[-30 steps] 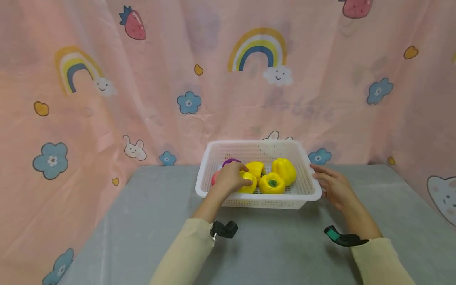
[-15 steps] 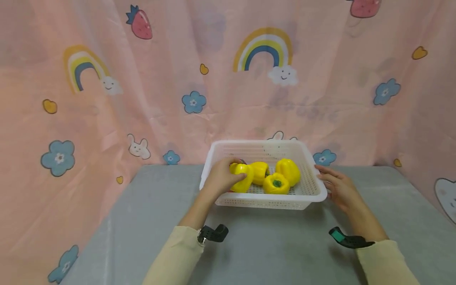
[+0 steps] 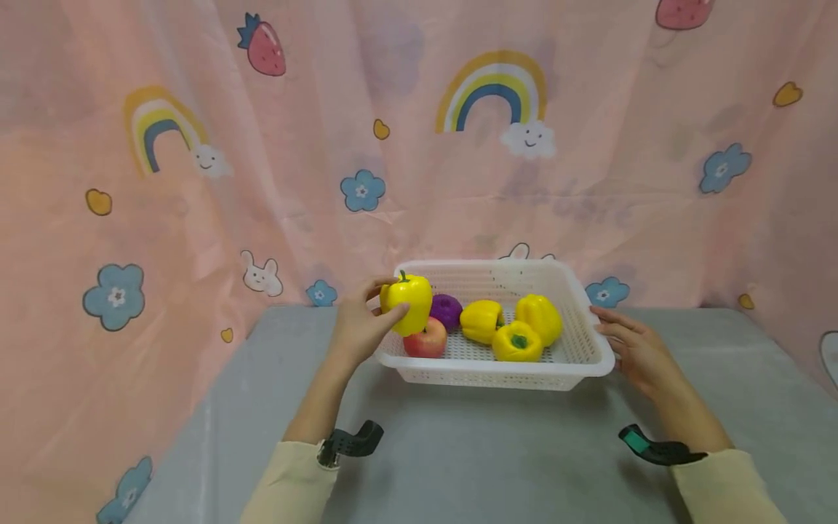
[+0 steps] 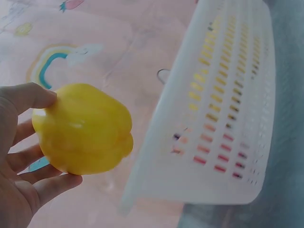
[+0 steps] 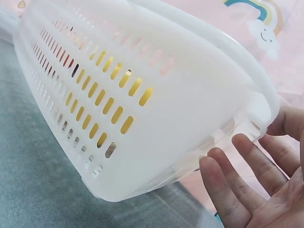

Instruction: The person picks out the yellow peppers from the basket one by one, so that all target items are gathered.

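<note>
"How far along does this look?"

"Partway, I'd judge. One yellow pepper [image 3: 407, 300] is picked up but not set down; it is held up by the left end of the white basket [image 3: 497, 369], and the left wrist view shows it clear of the side."

"And what's left inside?"

"Three other peppers [image 3: 540, 319] towards the right, an apple [image 3: 427, 340] nearer the left, and a purple thing [image 3: 447, 311] behind it (I can't say which vegetable). None of those is in a hand."

"How do the hands lie?"

"The left hand [image 3: 358, 324] reaches in from the left, thumb on the near side of the pepper and fingers round the far side, gripping it with the stem up."

"The right?"

"The right hand [image 3: 644, 356] is at the basket's right end, fingers spread and loosely extended, touching the rim rather than clasping it, I think. The basket itself sits on the grey tabletop [image 3: 497, 451]."
</note>
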`<state>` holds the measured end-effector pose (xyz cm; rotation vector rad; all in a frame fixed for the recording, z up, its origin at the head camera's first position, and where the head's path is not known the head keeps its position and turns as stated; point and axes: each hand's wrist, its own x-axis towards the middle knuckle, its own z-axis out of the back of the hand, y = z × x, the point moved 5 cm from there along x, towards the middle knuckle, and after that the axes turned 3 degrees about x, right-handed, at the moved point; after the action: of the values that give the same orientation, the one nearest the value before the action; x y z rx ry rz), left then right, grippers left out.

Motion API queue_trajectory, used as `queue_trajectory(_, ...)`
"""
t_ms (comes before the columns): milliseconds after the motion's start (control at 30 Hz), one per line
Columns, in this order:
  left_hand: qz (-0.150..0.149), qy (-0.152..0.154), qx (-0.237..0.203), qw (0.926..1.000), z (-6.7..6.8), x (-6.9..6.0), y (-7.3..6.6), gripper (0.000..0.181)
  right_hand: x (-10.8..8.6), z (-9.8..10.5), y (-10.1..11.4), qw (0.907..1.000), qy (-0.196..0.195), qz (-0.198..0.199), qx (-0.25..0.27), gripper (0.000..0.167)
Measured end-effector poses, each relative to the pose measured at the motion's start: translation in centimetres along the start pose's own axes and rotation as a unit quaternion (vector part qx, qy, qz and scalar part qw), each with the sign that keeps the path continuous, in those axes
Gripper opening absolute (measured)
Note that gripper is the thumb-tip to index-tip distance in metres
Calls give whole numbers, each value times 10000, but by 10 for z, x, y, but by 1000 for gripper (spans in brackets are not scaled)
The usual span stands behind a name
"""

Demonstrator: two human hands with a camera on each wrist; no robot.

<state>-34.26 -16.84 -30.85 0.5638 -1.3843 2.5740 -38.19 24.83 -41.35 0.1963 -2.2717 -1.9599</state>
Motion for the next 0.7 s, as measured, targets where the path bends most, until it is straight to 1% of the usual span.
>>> queue_trajectory(167, 90, -407, -232, 9989, 26, -2, 13, 44, -1, 0, 1, 10000, 53, 53, 63, 34)
queue_trajectory(300, 180, -817, -263, 9961, 43, -1, 30, 44, -1, -1, 2, 10000, 7, 40, 24, 35)
queue_trajectory(400, 239, -1089, -203, 9936, 49, 0, 43, 44, 1, -1, 3, 10000, -43, 45, 0, 34)
queue_trajectory(467, 260, -1203, -227, 9921, 51, 1, 50, 43, 1, -1, 3, 10000, -42, 51, 18, 33)
queue_trajectory(600, 236, -1281, -308, 9910, 54, 0, 59, 44, 0, -1, 2, 9999, -90, 56, 17, 31)
queue_trajectory(700, 272, -1295, -390, 9904, 55, 0, 67, 44, 0, -1, 2, 9999, -122, 53, -75, 33)
